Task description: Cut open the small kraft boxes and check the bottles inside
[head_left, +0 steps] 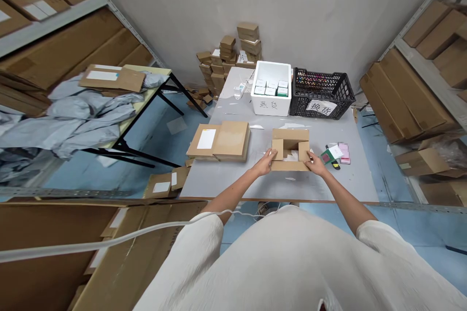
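Grey wall [310, 5] and blue floor [171, 126] enclose a grey-topped table [219, 182], with metal shelving of cartons on both sides. On the black plastic crate [323, 112], a handwritten sign [321, 107] reads "换货"; the white foam box [272, 107] beside it carries two handwritten characters, the second 货, and holds small white-and-green boxes [270, 91]. Near the table's front edge stands an open cardboard box [290, 166], flaps up, something whitish inside. Left hand [267, 162] and right hand [315, 163] have their fingers clamped on its opposite sides. A green-and-white packet [330, 154] lies beside the right.
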`<state>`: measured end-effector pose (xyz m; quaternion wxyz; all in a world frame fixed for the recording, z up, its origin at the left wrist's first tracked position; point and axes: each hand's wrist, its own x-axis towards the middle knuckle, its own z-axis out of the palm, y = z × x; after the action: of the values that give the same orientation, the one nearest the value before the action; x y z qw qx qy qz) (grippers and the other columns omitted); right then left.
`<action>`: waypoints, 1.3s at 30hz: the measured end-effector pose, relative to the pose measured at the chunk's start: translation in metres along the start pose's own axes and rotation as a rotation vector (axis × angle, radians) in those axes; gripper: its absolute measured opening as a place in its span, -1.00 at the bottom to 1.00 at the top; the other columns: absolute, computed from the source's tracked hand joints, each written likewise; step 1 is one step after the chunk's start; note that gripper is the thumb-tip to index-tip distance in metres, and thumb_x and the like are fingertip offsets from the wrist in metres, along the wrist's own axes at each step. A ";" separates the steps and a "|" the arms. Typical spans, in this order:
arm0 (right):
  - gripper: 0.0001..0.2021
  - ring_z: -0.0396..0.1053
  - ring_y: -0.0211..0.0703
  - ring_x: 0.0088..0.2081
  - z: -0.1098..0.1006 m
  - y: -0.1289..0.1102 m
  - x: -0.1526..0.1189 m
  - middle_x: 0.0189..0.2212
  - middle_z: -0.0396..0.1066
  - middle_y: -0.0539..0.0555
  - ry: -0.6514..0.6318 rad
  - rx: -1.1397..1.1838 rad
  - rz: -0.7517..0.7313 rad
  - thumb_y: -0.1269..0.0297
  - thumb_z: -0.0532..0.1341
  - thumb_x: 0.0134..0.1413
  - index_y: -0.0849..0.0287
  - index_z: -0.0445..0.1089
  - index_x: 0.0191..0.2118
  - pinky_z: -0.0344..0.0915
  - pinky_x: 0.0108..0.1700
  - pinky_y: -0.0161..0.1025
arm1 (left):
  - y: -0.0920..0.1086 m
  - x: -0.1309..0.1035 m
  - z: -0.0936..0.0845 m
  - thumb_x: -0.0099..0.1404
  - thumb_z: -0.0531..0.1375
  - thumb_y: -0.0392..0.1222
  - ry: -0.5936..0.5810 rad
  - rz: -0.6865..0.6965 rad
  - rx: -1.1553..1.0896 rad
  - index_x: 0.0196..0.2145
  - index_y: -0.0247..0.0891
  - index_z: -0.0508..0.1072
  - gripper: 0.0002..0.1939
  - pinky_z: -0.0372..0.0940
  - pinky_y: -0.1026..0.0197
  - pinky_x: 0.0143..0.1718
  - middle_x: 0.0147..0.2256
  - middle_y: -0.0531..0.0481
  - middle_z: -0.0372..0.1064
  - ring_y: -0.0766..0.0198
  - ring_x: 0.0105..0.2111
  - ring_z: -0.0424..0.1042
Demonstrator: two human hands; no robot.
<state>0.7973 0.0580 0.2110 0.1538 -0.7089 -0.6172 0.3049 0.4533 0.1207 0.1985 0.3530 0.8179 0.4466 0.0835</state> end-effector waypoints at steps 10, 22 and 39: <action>-0.24 0.35 0.14 0.42 0.018 -0.015 0.095 0.43 0.37 0.21 0.161 0.282 -0.097 0.23 0.31 0.08 0.15 0.39 0.44 0.25 0.49 0.12 | -0.046 0.049 -0.036 0.32 0.26 -0.28 0.222 0.027 -0.153 0.46 -0.26 0.33 -0.24 0.22 -0.17 0.49 0.43 -0.26 0.32 -0.15 0.46 0.27; -0.37 0.48 0.16 0.29 0.020 -0.050 0.175 0.25 0.55 0.25 0.252 0.473 -0.004 0.05 0.32 0.18 0.18 0.49 0.33 0.33 0.42 0.23 | -0.064 0.101 -0.085 0.24 0.26 -0.40 0.382 -0.197 -0.289 0.25 -0.19 0.50 -0.38 0.50 0.01 0.14 0.23 -0.17 0.50 0.08 0.01 0.57; -0.37 0.40 0.18 0.25 -0.065 0.010 0.097 0.19 0.52 0.29 0.388 0.241 -0.060 -0.25 0.05 0.41 0.11 0.55 0.21 0.29 0.36 0.18 | -0.018 0.056 -0.052 0.31 0.14 -0.44 0.615 -0.563 -0.130 0.02 -0.16 0.36 -0.65 0.37 -0.06 0.13 0.05 -0.20 0.42 -0.03 0.06 0.46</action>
<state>0.8507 0.1602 0.2319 0.3622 -0.7121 -0.5559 0.2297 0.4507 0.1972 0.2146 0.2632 0.5768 0.7310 0.2522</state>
